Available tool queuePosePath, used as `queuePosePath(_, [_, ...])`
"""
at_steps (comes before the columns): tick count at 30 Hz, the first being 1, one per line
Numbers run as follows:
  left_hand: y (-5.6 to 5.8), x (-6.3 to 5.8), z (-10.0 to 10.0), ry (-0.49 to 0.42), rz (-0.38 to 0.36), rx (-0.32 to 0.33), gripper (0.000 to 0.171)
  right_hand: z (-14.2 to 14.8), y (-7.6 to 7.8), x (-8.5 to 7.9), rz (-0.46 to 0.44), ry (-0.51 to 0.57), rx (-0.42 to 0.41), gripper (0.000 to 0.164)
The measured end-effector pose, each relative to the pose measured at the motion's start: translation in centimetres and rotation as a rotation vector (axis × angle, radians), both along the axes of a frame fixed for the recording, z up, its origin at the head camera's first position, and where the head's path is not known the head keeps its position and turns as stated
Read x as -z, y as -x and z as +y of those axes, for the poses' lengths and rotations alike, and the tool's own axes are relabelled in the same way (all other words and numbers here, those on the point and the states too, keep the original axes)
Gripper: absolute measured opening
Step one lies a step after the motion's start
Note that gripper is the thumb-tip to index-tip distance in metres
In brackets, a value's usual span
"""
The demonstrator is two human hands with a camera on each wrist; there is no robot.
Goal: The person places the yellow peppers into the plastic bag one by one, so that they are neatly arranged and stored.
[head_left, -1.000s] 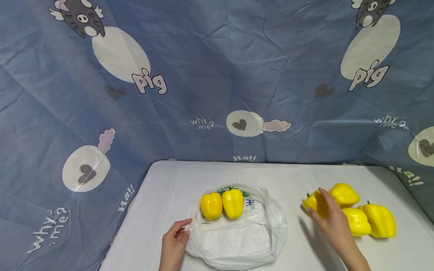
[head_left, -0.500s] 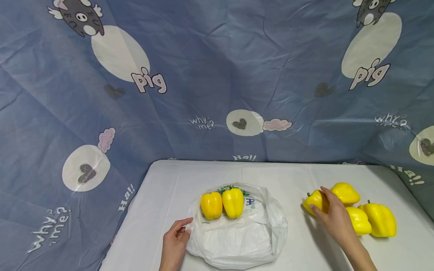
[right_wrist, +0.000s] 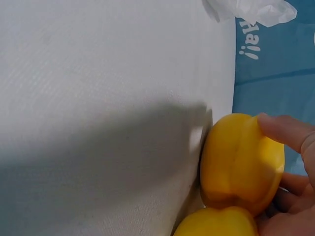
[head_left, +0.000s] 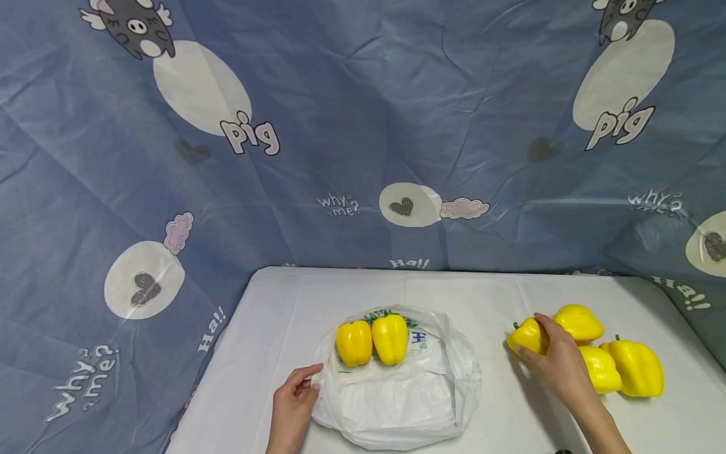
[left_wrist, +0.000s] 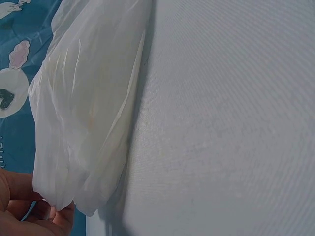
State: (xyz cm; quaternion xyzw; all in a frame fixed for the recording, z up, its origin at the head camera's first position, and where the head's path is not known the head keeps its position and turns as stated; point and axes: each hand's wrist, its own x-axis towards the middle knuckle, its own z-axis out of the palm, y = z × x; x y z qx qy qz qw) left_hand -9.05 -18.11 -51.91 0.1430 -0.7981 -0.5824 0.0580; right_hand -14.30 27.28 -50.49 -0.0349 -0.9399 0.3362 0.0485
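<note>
A white plastic bag (head_left: 397, 410) lies spread with its mouth up on the table. Two yellow bell peppers (head_left: 390, 340) sit side by side within it, toward the back. My left hand (head_left: 293, 403) pinches the bag's left rim; in the left wrist view the fingers (left_wrist: 61, 219) meet the bag's edge. Over on the right, my right hand (head_left: 561, 366) grips a yellow bell pepper (head_left: 527, 337) with a green stem, thumb on its near side. The right wrist view has this pepper (right_wrist: 236, 162) resting on the table, against another pepper (right_wrist: 219, 223).
Behind and right of my right hand lie three more yellow peppers: one at the back (head_left: 578, 323), one beside the wrist (head_left: 602, 371) and one farthest right (head_left: 635, 369). A blue printed cloth (head_left: 363, 126) hangs beyond the white table (head_left: 471, 290).
The right hand has settled around the pepper, its thumb shifting slightly onto it. The left hand and bag have stayed in place.
</note>
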Motion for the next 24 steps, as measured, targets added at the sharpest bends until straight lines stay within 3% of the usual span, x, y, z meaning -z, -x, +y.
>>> queuePosePath(8, [-0.06,-0.02,-0.03,-0.003,0.010,-0.004,0.035,-0.14,0.44,0.21,-0.037,-0.013,-0.007,0.084])
queuePosePath(24, [-0.20,-0.23,-0.02,-0.027,0.019,-0.005,0.035,-0.55,0.18,0.36,-0.025,-0.005,0.007,0.082])
